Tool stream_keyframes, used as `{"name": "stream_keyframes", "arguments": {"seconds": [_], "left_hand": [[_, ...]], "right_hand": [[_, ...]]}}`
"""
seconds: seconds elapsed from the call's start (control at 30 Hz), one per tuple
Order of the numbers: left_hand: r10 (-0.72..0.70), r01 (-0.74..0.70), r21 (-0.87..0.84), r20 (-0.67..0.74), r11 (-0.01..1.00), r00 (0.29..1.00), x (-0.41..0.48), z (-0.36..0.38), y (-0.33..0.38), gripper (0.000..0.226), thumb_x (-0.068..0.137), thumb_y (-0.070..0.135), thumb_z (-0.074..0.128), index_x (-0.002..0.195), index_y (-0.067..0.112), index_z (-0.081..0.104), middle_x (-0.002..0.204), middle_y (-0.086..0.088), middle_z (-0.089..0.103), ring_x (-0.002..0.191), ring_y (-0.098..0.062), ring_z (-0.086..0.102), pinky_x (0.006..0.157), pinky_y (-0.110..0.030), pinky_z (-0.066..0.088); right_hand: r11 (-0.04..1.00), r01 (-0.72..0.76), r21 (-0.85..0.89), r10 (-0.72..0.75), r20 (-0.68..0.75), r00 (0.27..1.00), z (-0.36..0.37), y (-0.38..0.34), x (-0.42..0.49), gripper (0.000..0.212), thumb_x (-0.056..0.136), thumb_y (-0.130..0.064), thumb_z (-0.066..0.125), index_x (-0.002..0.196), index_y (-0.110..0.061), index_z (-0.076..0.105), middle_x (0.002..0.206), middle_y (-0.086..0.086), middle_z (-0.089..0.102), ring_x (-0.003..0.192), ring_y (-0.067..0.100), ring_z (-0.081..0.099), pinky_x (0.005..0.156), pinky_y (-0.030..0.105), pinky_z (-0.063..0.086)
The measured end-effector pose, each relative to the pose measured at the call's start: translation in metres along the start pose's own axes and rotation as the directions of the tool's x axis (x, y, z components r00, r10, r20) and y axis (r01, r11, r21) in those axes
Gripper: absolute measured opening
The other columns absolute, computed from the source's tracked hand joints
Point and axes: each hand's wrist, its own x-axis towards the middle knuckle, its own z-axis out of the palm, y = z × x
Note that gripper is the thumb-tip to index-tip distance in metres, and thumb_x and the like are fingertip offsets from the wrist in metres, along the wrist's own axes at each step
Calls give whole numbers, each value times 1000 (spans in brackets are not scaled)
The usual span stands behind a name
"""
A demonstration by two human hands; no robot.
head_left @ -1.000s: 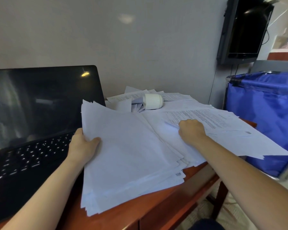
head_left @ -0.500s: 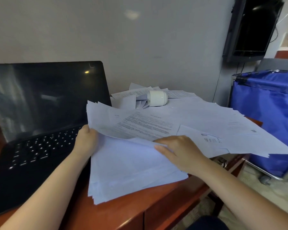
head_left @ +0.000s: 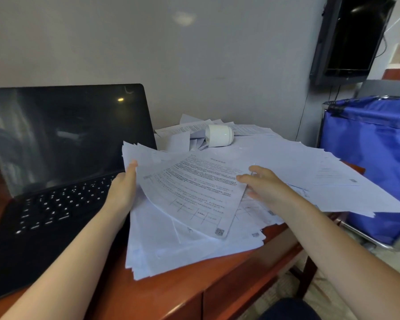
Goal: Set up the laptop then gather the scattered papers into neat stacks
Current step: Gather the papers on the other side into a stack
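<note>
left hand (head_left: 123,190) grips the paper stack (head_left: 171,255); right hand (head_left: 266,188), fingers apart, seemingly touches printed sheet (head_left: 194,192).

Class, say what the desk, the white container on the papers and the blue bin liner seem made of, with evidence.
Desk: wood or veneer, reddish-brown, glossy varnish; light reflects off its top. White container: smooth plastic or glazed ceramic, unclear which; soft highlight. Blue bin liner: slightly shiny synthetic fabric; it creases and sags.
</note>
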Motion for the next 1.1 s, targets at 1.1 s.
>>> {"name": "stream_keyframes", "arguments": {"seconds": [1.1], "left_hand": [[46, -47, 214, 8, 976, 999, 8, -8, -2, 22, 92, 16, 39, 97, 4, 57, 104, -9, 60, 89, -27, 59, 78, -37, 49]], "right_hand": [[900, 273, -340, -253, 100, 962, 36, -12, 38, 16, 94, -11, 51, 109, -13, 50, 101, 0, 54, 91, 18, 55, 64, 22, 43]]}}
